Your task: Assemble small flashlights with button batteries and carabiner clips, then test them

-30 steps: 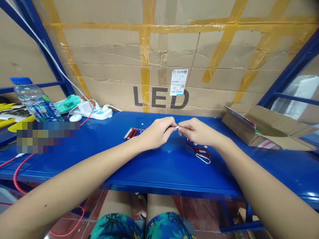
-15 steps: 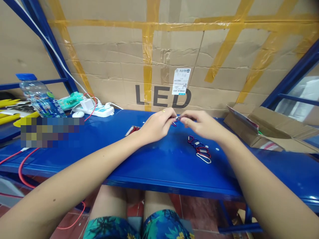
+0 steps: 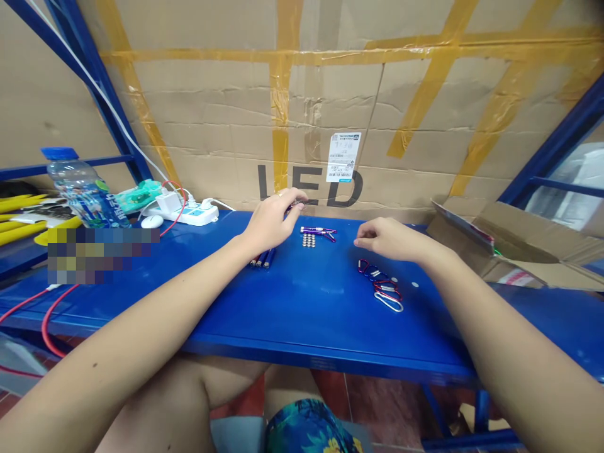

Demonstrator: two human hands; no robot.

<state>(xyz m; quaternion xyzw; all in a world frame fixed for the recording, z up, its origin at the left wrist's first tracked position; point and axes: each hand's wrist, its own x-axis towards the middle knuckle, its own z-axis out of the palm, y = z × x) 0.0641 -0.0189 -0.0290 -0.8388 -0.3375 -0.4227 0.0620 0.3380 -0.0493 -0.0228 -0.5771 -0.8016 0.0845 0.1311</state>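
My left hand point(image 3: 271, 220) is above the back of the blue table, fingers pinched on a small dark, reddish thing point(image 3: 297, 204) too hidden to name. Just right of it lies a purple pocket flashlight point(image 3: 311, 230) with a purple carabiner point(image 3: 330, 236) at its right end. Small silver button cells point(image 3: 309, 241) stand in rows in front of it. Several slim flashlights point(image 3: 263, 258), blue and dark red, lie partly behind my left wrist. My right hand point(image 3: 387, 238) hovers with curled fingers, nothing visible in them, near a row of red, blue and silver carabiners point(image 3: 384, 286).
An open cardboard box point(image 3: 476, 251) stands at the right of the table point(image 3: 302, 314). On the left are a water bottle point(image 3: 87, 192), a power strip point(image 3: 193, 214), a white mouse-like item point(image 3: 151, 222) and red cables. A large cardboard carton point(image 3: 226, 126) walls the back.
My hands have parted: the left moved up and left, the right slightly right. The purple carabiner, earlier between my fingers, now lies on the table with the flashlight.
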